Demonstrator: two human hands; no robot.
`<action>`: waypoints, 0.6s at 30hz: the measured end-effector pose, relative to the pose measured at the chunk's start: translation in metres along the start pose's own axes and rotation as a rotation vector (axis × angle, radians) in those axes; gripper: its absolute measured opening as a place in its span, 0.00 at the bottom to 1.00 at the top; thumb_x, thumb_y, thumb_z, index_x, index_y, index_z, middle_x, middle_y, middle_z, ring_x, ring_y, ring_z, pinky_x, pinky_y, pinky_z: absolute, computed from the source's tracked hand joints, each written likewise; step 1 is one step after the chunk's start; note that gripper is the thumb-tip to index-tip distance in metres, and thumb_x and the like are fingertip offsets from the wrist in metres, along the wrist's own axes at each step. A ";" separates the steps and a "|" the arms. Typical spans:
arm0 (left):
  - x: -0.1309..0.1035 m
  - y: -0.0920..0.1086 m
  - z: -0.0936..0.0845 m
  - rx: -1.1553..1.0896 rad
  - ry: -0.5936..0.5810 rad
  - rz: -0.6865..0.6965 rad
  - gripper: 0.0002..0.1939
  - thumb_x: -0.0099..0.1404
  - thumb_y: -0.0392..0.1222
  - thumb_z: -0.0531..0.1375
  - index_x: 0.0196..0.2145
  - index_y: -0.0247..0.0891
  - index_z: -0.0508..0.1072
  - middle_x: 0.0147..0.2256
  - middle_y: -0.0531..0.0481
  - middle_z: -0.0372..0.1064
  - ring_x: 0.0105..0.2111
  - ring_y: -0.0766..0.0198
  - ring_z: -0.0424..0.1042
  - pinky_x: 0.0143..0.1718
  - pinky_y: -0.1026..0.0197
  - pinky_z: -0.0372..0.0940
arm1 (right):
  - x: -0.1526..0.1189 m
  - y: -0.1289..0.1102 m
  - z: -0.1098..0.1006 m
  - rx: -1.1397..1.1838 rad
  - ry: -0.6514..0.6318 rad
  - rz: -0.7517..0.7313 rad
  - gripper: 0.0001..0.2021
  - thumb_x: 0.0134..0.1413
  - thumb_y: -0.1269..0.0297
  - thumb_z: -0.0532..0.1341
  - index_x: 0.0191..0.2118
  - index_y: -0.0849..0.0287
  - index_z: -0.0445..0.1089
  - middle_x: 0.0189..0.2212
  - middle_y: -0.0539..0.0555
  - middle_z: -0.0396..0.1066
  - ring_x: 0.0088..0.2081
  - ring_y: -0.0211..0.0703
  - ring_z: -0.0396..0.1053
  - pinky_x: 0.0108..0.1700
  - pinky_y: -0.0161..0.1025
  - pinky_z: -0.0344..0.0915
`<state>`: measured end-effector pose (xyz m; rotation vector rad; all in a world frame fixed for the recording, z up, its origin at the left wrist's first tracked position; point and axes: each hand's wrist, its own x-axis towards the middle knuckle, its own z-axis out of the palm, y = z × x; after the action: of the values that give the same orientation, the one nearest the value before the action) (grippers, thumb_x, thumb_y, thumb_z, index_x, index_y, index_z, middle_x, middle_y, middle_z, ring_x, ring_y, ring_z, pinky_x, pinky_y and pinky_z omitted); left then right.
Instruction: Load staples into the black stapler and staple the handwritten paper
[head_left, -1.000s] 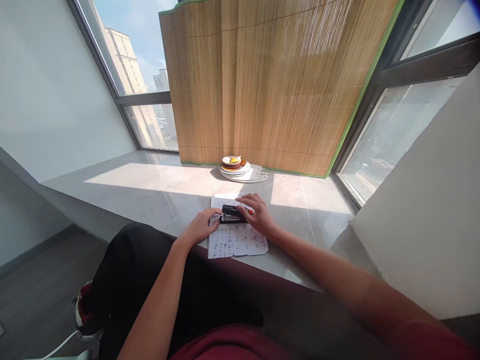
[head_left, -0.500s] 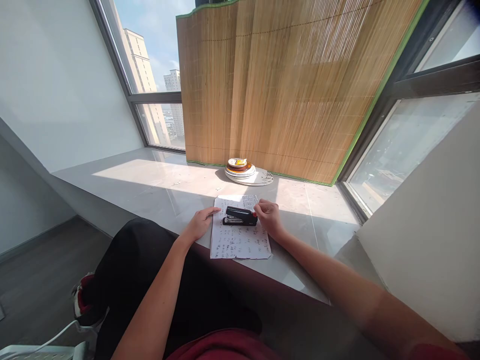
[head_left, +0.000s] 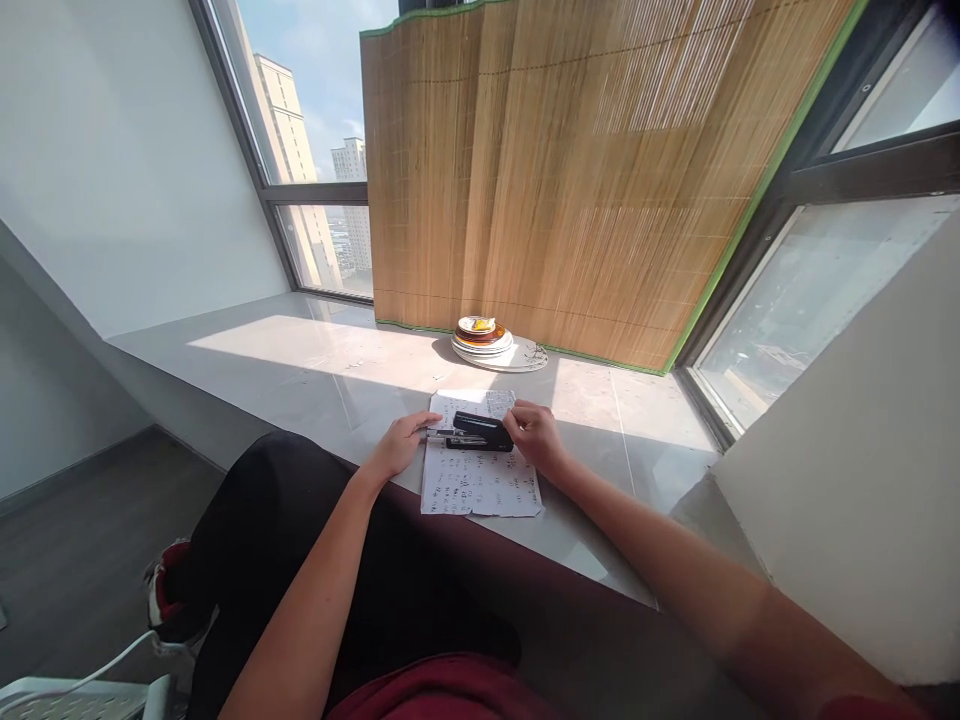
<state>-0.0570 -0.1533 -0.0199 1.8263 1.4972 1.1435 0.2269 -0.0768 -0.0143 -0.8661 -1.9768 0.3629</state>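
As I watch the black stapler (head_left: 486,430) from my distant seat: it lies on the marked sheet, slightly toward 12 o'clock of the sheet's middle, with its top cover tilted up at the 9 o'clock end.
Silver strip (head_left: 444,435): it juts from the stapler's 9 o'clock end toward the left hand.
Left hand (head_left: 400,446): it sits at 9 o'clock of the stapler, loosely spread, index finger reaching over the sheet's edge; I cannot tell whether any fingertip meets the strip.
Right hand (head_left: 536,437): at 3 o'clock of the stapler, its fingers are curled in against that end; I cannot tell whether they pinch it or merely press.
Sheet (head_left: 480,490): I see rows of small dark writing on white, with rough edges.
Sill (head_left: 225,375): pale and glossy, it bears the sheet, and sunlight crosses it toward 12 o'clock.
Plate stack (head_left: 480,345): at 12 o'clock from the stapler, well apart from it, near the bamboo blind (head_left: 562,190).
Window (head_left: 322,245): between 10 and 11 o'clock, I make out tall buildings.
Dark-clad leg (head_left: 262,540): it is bent at 8 o'clock.
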 end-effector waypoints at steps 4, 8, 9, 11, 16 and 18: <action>0.000 -0.001 0.000 0.025 0.002 0.012 0.28 0.59 0.33 0.53 0.54 0.39 0.81 0.56 0.47 0.78 0.60 0.52 0.74 0.68 0.44 0.62 | -0.002 -0.005 0.000 -0.087 0.033 -0.029 0.22 0.68 0.66 0.55 0.20 0.54 0.54 0.22 0.49 0.59 0.26 0.40 0.57 0.31 0.40 0.54; 0.000 -0.004 0.001 0.051 0.005 0.025 0.28 0.59 0.32 0.53 0.54 0.40 0.81 0.56 0.47 0.78 0.59 0.52 0.74 0.68 0.45 0.63 | -0.003 -0.013 0.003 -0.077 -0.068 -0.121 0.09 0.71 0.58 0.58 0.41 0.55 0.72 0.40 0.56 0.74 0.44 0.49 0.69 0.47 0.43 0.65; 0.000 -0.004 0.001 0.057 0.002 0.025 0.28 0.59 0.32 0.52 0.54 0.39 0.80 0.57 0.47 0.78 0.60 0.52 0.74 0.68 0.45 0.63 | -0.004 -0.014 0.004 -0.081 -0.145 -0.144 0.09 0.69 0.57 0.61 0.49 0.55 0.72 0.45 0.57 0.75 0.47 0.51 0.70 0.49 0.44 0.66; 0.000 -0.004 0.001 0.068 -0.005 0.021 0.28 0.59 0.32 0.52 0.54 0.38 0.80 0.57 0.46 0.78 0.60 0.52 0.74 0.68 0.45 0.63 | -0.006 -0.015 0.008 -0.111 -0.266 -0.165 0.16 0.64 0.58 0.65 0.55 0.55 0.70 0.47 0.58 0.76 0.48 0.52 0.71 0.50 0.46 0.66; -0.002 0.004 0.001 -0.004 0.013 0.026 0.26 0.64 0.35 0.54 0.58 0.37 0.75 0.60 0.43 0.75 0.62 0.52 0.72 0.68 0.47 0.63 | -0.012 -0.021 0.007 -0.236 -0.221 -0.294 0.09 0.68 0.62 0.61 0.51 0.55 0.73 0.41 0.58 0.77 0.44 0.52 0.70 0.47 0.47 0.65; -0.004 0.010 0.001 -0.085 0.090 0.029 0.23 0.67 0.39 0.55 0.58 0.38 0.74 0.62 0.42 0.73 0.65 0.51 0.69 0.68 0.47 0.63 | -0.016 -0.027 0.003 -0.304 -0.187 -0.381 0.11 0.71 0.63 0.57 0.52 0.55 0.73 0.43 0.60 0.77 0.44 0.53 0.70 0.47 0.49 0.63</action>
<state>-0.0508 -0.1596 -0.0136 1.7657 1.4524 1.2993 0.2180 -0.1070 -0.0105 -0.6332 -2.3539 -0.0840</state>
